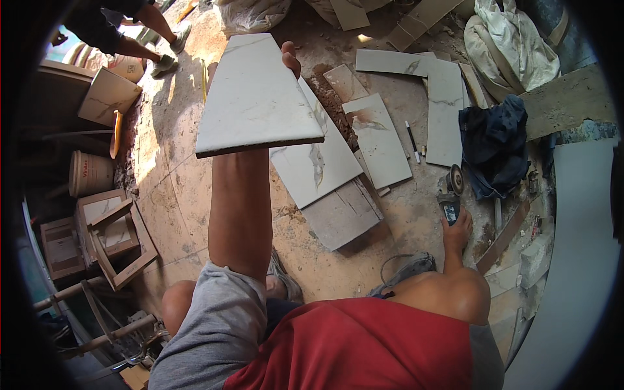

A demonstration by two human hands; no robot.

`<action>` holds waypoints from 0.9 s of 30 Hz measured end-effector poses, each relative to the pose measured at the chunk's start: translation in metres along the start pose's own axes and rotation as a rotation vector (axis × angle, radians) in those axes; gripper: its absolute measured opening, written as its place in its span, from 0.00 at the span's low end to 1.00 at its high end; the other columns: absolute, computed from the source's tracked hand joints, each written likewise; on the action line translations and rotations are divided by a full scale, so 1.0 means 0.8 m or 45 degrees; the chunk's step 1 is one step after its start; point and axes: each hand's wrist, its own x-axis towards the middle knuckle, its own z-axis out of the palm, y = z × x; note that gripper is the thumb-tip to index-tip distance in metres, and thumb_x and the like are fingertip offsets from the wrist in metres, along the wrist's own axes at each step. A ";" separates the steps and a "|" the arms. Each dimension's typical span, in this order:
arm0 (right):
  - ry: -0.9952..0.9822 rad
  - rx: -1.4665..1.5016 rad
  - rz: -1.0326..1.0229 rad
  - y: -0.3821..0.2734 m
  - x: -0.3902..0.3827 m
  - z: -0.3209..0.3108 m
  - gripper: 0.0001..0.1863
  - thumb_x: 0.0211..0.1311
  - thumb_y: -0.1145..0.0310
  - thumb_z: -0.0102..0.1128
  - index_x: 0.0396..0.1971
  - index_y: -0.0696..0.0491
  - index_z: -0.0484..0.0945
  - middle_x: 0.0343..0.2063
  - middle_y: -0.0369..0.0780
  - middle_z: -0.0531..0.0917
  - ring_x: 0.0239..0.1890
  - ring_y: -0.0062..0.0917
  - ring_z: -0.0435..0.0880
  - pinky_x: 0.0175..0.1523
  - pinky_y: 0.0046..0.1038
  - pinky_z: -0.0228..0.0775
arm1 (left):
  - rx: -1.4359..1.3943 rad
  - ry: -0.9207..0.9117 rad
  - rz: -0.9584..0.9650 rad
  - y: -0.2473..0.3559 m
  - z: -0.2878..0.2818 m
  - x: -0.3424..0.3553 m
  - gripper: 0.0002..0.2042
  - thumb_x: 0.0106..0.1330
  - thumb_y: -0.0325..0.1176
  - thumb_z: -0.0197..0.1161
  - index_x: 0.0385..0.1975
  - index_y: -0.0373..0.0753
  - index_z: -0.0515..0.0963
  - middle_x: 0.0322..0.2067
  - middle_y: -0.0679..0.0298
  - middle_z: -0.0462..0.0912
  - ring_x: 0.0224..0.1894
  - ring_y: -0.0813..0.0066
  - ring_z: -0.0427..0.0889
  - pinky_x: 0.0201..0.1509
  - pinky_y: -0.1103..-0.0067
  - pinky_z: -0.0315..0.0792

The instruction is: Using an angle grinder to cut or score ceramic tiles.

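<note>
My left arm is stretched out ahead with a white marble-patterned tile held up on it. Most of my left hand is hidden under the tile; a few fingertips curl over its far right edge. Low at the right, my right hand grips the body of an angle grinder. The grinder's disc points away from me, close to the floor. Between the hands, a larger marble-patterned tile lies over a grey slab. Another cut tile rests beside it.
An L-shaped tile lies beyond a marker. Dark blue cloth and a white sack are at right. Wooden frames and a bucket stand at left. Another person's legs show at far left.
</note>
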 end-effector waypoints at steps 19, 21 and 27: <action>-0.057 -0.035 0.095 -0.009 0.004 -0.008 0.44 0.46 0.59 0.77 0.63 0.45 0.60 0.57 0.44 0.69 0.60 0.42 0.69 0.62 0.47 0.62 | 0.280 0.411 0.260 -0.023 0.011 -0.010 0.35 0.69 0.63 0.35 0.55 0.35 0.66 0.49 0.32 0.69 0.38 0.47 0.78 0.38 0.62 0.80; -0.068 0.019 0.072 -0.010 0.004 -0.013 0.43 0.47 0.59 0.76 0.63 0.45 0.61 0.57 0.44 0.69 0.60 0.44 0.69 0.62 0.46 0.62 | 0.431 0.485 0.343 -0.022 0.003 -0.010 0.34 0.69 0.62 0.41 0.57 0.35 0.66 0.50 0.32 0.69 0.40 0.47 0.78 0.42 0.63 0.80; -0.068 -0.015 0.124 0.000 0.001 -0.010 0.42 0.46 0.58 0.75 0.62 0.46 0.63 0.57 0.45 0.70 0.60 0.43 0.69 0.63 0.45 0.60 | 0.031 0.235 -0.032 -0.019 -0.019 -0.023 0.33 0.67 0.54 0.56 0.65 0.36 0.62 0.58 0.34 0.62 0.55 0.44 0.71 0.51 0.61 0.80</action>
